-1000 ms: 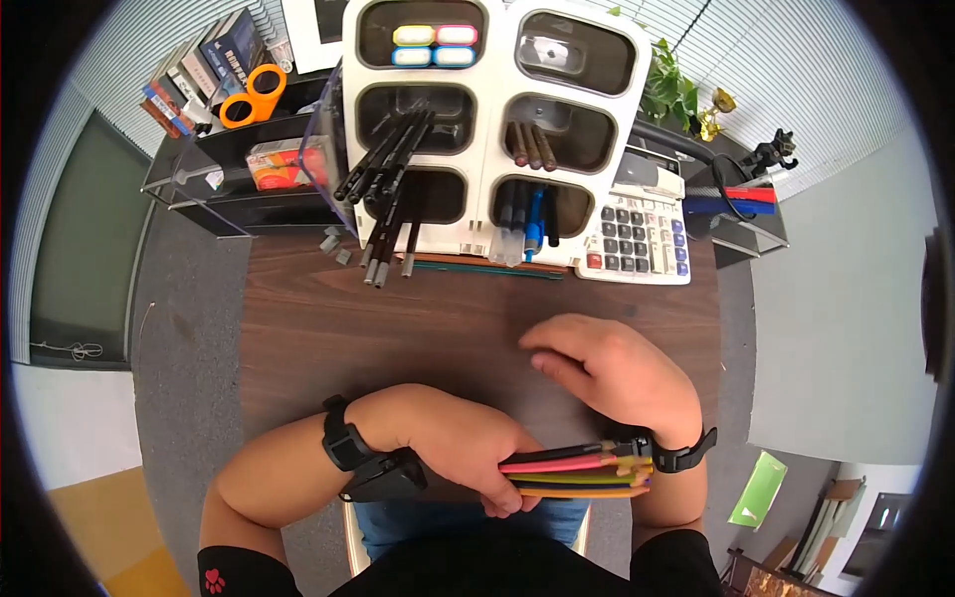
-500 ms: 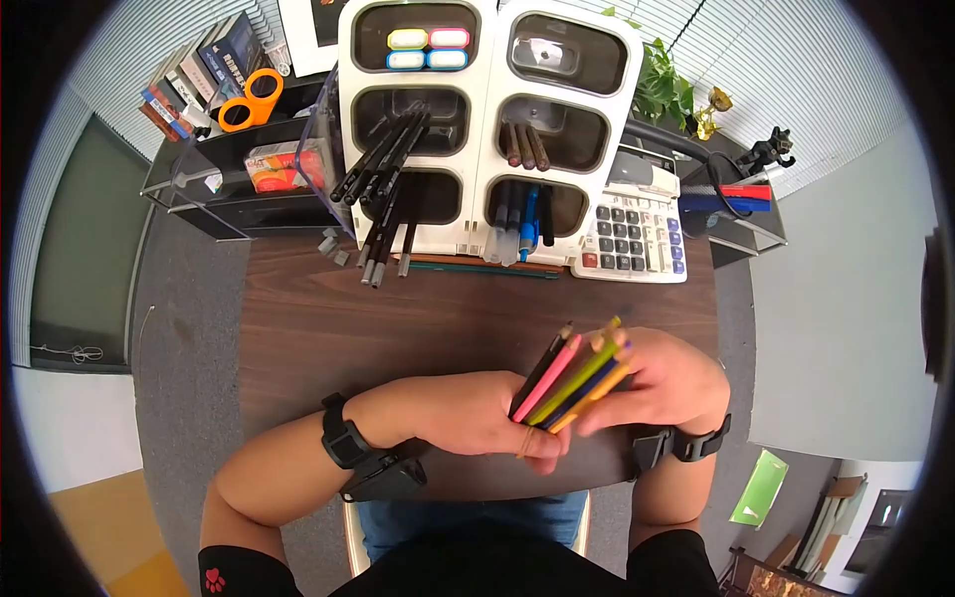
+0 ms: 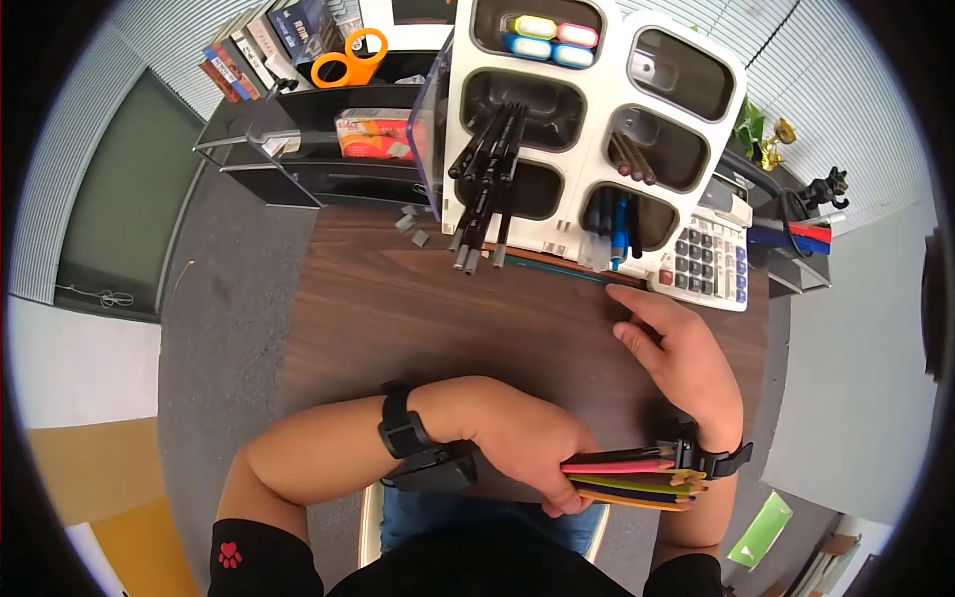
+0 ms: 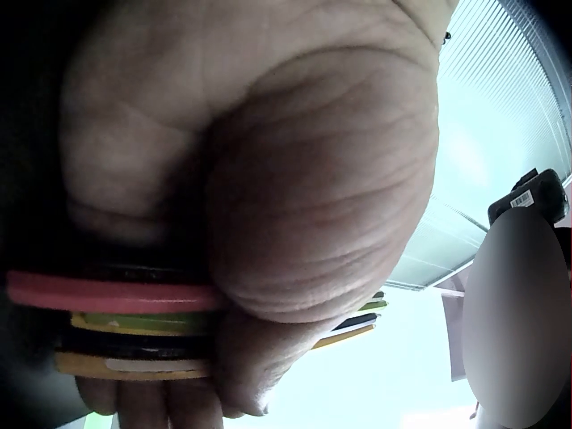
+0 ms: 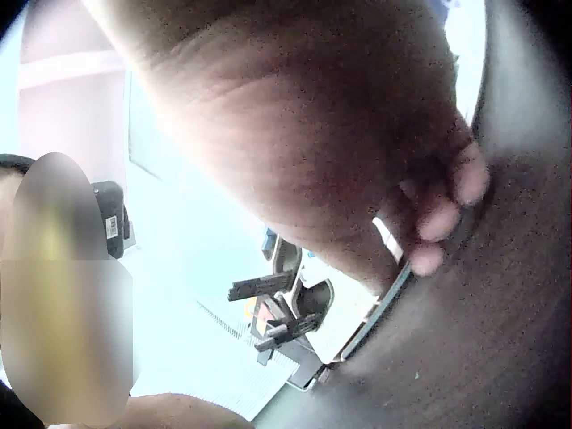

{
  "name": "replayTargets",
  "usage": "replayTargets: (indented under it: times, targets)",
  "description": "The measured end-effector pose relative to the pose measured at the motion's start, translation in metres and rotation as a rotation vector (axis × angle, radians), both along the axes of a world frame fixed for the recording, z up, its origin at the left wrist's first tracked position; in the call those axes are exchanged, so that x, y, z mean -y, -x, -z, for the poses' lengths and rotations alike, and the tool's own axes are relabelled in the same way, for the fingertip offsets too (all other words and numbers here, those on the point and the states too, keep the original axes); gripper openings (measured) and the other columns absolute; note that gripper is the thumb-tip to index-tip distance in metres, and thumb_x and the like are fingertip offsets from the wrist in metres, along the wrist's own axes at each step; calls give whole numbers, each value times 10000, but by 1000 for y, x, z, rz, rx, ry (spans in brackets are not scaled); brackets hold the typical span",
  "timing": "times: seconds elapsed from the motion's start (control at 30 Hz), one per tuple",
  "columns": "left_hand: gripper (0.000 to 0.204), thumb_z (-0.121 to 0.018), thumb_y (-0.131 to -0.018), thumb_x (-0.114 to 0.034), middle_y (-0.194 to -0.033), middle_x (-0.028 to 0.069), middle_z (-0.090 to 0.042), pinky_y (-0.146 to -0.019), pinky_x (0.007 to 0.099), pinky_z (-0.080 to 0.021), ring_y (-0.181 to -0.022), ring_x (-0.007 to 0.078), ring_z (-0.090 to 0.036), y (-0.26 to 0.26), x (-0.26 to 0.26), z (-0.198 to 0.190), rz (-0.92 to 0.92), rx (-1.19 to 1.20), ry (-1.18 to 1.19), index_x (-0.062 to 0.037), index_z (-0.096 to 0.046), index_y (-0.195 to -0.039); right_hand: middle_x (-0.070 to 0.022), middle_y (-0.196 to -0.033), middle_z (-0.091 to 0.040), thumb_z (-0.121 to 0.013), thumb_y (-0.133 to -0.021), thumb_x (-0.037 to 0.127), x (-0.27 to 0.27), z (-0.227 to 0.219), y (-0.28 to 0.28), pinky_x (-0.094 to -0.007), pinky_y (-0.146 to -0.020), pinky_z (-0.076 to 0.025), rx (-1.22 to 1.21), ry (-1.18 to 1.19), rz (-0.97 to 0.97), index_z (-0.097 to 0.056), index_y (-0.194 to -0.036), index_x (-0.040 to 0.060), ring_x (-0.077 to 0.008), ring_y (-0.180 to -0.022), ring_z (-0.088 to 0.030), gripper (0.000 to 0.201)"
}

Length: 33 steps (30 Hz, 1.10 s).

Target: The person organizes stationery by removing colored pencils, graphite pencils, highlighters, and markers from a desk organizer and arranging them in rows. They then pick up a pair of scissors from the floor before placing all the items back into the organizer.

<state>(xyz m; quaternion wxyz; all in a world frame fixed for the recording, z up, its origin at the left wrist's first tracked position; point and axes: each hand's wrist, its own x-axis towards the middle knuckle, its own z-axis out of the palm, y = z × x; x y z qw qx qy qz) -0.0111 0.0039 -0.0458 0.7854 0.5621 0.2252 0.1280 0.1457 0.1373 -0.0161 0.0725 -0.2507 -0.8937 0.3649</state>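
My left hand (image 3: 522, 438) grips a bundle of coloured pencils (image 3: 632, 480), black, pink, green, dark blue and orange among them. Their sharpened tips point right, over my right forearm. Seen from the left wrist, the pink pencil (image 4: 116, 293) and the others cross under the palm, with the thumb bent over them. Farther forward, my right hand (image 3: 691, 363) hovers over the brown table (image 3: 378, 318) with relaxed fingers and nothing in them. Its fingertips lie near the front edge of a white organizer (image 3: 594, 144), just left of a calculator (image 3: 701, 264).
Black pencils (image 3: 490, 164) stick out of the organizer's left compartments, blue pens (image 3: 620, 231) and brown pencils (image 3: 633, 159) out of the right ones. Small grey pieces (image 3: 420, 238) lie at its left corner. Orange-handled scissors (image 3: 348, 65) stand in a black rack behind.
The pencils were tilted up with my right hand at their tips; now they lie level again, pointing right. My right hand has moved forward, away from them. The head view has shifted.
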Motion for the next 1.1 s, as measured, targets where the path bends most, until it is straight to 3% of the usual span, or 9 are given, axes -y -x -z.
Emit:
replayTargets:
  times: [0.13, 0.67, 0.87, 0.93, 1.0, 1.07, 1.1]
  targets:
    - [274, -658, -981, -288, -901, 46, -719, -824, 318, -494, -871, 157, -653, -1, 1, 3, -3, 7, 18, -20, -671, -1039, -210, -1043, -673, -684, -913, 122, 3, 2, 0, -403, -807, -517, 18, -78, 14, -621, -1284, 11, -362, -893, -653, 392]
    - [253, -657, -983, -269, -912, 44, -712, -829, 318, -490, -886, 149, -644, -1, -1, 4, 18, 21, -2, -25, -663, -1050, -207, -920, -661, -698, -913, 139, 0, -1, -1, -416, -748, -502, 70, -23, 82, -611, -1287, -7, -360, -818, -638, 411]
    - [232, -660, -984, -260, -914, 29, -700, -844, 318, -492, -903, 150, -646, -4, 0, 12, 36, 46, -23, -36, -663, -1044, -194, -855, -658, -674, -924, 106, -7, -11, -11, -395, -711, -503, 48, 21, 193, -648, -1165, 2, -342, -751, -635, 264]
    - [183, -678, -937, -207, -884, 34, -708, -836, 321, -506, -854, 153, -667, -4, 3, 11, -81, 56, 19, -43, -654, -1015, -94, -793, -634, -644, -951, 79, -15, -15, -15, -312, -668, -478, -106, 35, 395, -657, -1092, -6, -189, -703, -583, 165]
    - [215, -677, -958, -245, -916, 35, -716, -860, 315, -502, -897, 147, -667, -1, -2, 4, -45, 0, 17, -48, -669, -1043, 15, -758, -593, -618, -984, 75, -17, -20, -17, -235, -637, -441, -232, 106, 508, -661, -1041, -11, -46, -707, -516, 112]
    - [249, -675, -980, -284, -949, 37, -724, -883, 309, -497, -940, 140, -667, -1, -4, -1, -24, -63, 18, -52, -684, -1070, 16, -769, -601, -615, -987, 71, -15, -25, -19, -235, -642, -444, -223, 211, 474, -661, -1046, -10, -53, -708, -521, 111]
    - [254, -674, -981, -289, -956, 39, -728, -889, 309, -499, -945, 140, -671, -2, -4, -2, -105, -40, 14, -51, -686, -1070, 17, -779, -609, -611, -990, 68, -14, -26, -19, -235, -648, -446, -217, 321, 433, -661, -1050, -10, -59, -709, -526, 111]
